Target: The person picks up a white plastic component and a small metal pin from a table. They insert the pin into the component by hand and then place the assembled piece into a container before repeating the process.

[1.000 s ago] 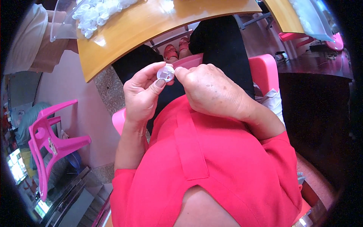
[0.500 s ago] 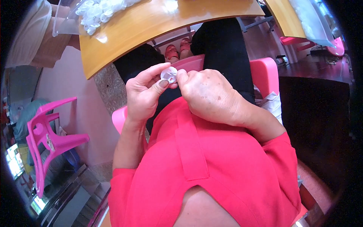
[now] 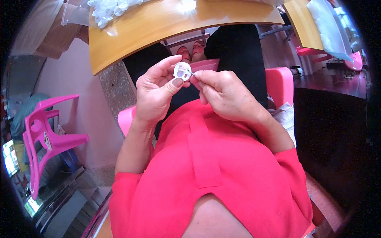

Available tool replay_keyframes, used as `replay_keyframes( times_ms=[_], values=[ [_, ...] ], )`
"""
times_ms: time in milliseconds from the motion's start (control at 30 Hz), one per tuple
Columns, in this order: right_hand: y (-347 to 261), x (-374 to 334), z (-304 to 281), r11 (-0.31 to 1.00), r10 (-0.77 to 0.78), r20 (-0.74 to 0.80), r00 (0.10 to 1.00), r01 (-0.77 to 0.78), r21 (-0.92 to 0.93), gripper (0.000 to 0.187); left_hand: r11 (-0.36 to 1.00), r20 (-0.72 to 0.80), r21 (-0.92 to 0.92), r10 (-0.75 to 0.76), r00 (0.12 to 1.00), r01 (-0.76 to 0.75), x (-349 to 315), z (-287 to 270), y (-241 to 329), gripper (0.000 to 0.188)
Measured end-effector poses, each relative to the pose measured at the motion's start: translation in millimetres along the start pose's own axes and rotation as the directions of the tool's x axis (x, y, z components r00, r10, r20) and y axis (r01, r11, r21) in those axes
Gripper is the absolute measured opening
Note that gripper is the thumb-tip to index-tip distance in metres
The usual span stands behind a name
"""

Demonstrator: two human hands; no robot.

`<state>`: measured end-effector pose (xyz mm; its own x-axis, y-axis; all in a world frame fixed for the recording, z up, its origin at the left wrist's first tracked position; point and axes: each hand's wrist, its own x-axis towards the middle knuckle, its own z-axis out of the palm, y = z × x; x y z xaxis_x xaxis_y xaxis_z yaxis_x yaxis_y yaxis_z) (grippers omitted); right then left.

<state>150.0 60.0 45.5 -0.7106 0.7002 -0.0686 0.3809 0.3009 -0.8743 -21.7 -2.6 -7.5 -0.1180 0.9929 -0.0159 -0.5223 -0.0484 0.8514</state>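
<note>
Above my lap, my left hand (image 3: 156, 91) grips a small round white plastic part (image 3: 182, 71) between thumb and fingers. Its inner side, with raised walls and a small opening, faces up. My right hand (image 3: 230, 95) is closed in a pinch just to the right. From its fingertips a thin, greyish, pointed tool (image 3: 191, 73) reaches the right rim of the part. Most of that tool is hidden in the fingers, so its kind cannot be told.
Ahead is a wooden table (image 3: 158, 39) with a pile of white plastic pieces (image 3: 109, 10) at its far left. A clear plastic bag (image 3: 327, 29) lies at the far right. A pink plastic chair (image 3: 51, 139) stands to the left. Another person's arm (image 3: 49, 41) shows at upper left.
My right hand has turned and drawn back slightly from the part, so the thin tool now shows. The white part has tilted, showing more of its inside. The whole view has shifted a little.
</note>
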Motion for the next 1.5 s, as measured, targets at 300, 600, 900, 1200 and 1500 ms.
replay_keyframes(
  times_ms=[300,600,900,1200,1500],
  values=[
    [6,1,6,0.989,0.056,0.034,0.998,-0.060,0.136,0.015,0.992,0.013,0.098,0.072,0.997,-0.073,-2,0,-2,0.040],
    [6,1,12,0.990,0.082,0.019,0.996,-0.083,0.113,0.015,0.991,-0.019,0.099,0.096,0.995,-0.094,-2,3,-2,0.039],
    [11,-2,19,0.997,-0.025,-0.029,0.999,0.028,0.073,0.012,0.986,-0.024,0.119,0.119,0.993,-0.116,-3,3,-1,0.039],
    [12,-3,17,0.934,-0.193,0.009,0.981,0.186,-0.306,0.015,0.965,-0.027,0.245,0.105,0.994,-0.095,-6,6,0,0.036],
    [-12,-5,1,0.660,-0.076,0.240,0.968,0.229,-0.715,0.019,0.829,0.068,0.529,0.169,0.983,-0.179,-8,10,0,0.032]
  ],
)
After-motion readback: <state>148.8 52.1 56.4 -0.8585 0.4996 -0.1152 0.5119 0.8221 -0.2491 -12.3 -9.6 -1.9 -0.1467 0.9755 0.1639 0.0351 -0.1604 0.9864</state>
